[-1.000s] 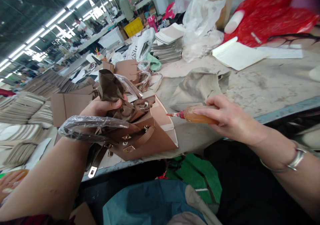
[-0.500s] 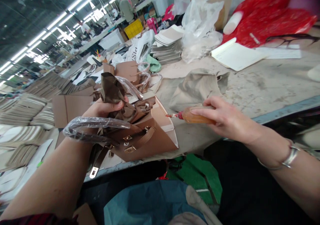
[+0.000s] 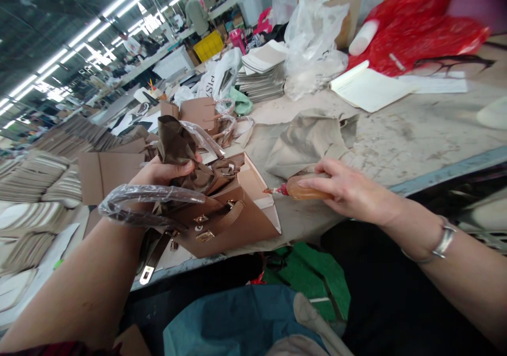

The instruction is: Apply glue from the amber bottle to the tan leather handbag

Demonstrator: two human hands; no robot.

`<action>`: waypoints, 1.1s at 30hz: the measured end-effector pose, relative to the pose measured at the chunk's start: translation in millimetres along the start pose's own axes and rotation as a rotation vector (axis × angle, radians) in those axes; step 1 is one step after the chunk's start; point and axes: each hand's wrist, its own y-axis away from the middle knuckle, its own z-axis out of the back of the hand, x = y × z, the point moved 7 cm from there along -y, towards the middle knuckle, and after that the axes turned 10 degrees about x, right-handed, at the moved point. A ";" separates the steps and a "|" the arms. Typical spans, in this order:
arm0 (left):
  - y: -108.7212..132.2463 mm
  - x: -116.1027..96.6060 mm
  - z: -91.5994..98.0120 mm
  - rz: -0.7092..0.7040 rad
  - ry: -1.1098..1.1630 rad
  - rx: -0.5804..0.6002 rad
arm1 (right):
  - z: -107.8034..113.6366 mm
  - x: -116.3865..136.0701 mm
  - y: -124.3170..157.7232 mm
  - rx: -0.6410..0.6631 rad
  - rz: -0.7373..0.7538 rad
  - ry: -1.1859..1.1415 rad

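A brown handbag (image 3: 225, 224) lies tilted at the table's front edge, its pale inner side facing right. Its handle (image 3: 146, 203) is wrapped in clear plastic and arches over my left forearm. My left hand (image 3: 170, 170) is closed on the bag's dark brown lining (image 3: 176, 142), bunched up out of the opening. In my right hand (image 3: 340, 189) is a glue bottle (image 3: 309, 188) with amber contents, held sideways. Its crusted red nozzle (image 3: 275, 190) points left, close to the pale edge of the bag; whether it touches I cannot tell. A strap with a metal clasp (image 3: 146, 274) hangs at the front.
Stacks of bag panels (image 3: 35, 171) fill the left side. Behind the bag are more brown bag pieces (image 3: 198, 114) and a grey-beige cloth (image 3: 301, 139). Farther back lie a stack of sheets (image 3: 263, 73), an open notebook (image 3: 370, 86), eyeglasses (image 3: 451, 65) and a red plastic bag (image 3: 423, 34).
My right hand and the glue bottle have moved slightly left and down, and the nozzle sits a little lower along the bag's edge. My left hand keeps its hold on the lining.
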 end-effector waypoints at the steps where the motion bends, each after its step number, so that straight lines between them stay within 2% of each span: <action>1: -0.1 1.2 0.4 0.011 0.012 0.007 | -1.5 0.4 0.6 0.014 -0.002 -0.012; 8: -1.1 6.0 2.0 0.050 0.014 0.076 | 9.4 0.1 3.2 -0.062 -0.012 0.050; 14: 3.8 5.6 -1.1 0.081 0.046 0.040 | -0.9 -1.0 3.4 0.045 0.004 -0.005; 20: 4.6 5.8 -2.1 0.072 0.039 0.037 | 9.3 -3.6 3.8 -0.075 -0.011 0.057; 25: 5.1 3.2 -1.9 0.056 0.026 0.017 | -3.4 -7.2 1.7 0.049 -0.025 -0.019; 27: 4.5 1.7 -2.5 0.037 0.033 0.025 | -5.0 -5.3 2.8 0.061 -0.012 -0.042; 33: 3.9 6.6 -5.3 0.084 0.055 0.065 | 11.3 -2.7 4.4 -0.073 0.000 0.038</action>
